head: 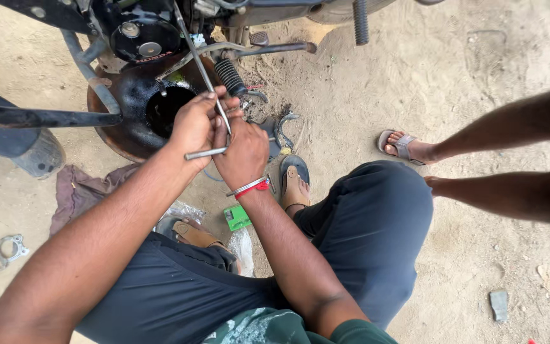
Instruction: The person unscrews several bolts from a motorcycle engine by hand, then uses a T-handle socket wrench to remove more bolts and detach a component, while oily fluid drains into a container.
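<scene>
My left hand (193, 124) and my right hand (244, 151) are closed together on a metal T-handle wrench (202, 70). Its long shaft slants up and left from my hands into the black motorcycle engine (138, 32). The wrench's short cross bar (204, 153) sticks out to the left below my left hand. On my right wrist are a red band and a silver one. I am squatting in dark trousers and sandals, and both hands hover over a round black pan (122, 124) on the ground under the engine.
A ribbed footpeg (230, 76) and a lever (275, 48) jut out just above my hands. Curved metal shoes (284, 127) lie right of them. A rag (81, 188), a metal gasket (7, 248) and a green box (237, 218) lie on the sand. Another person's legs (510, 127) stand at right.
</scene>
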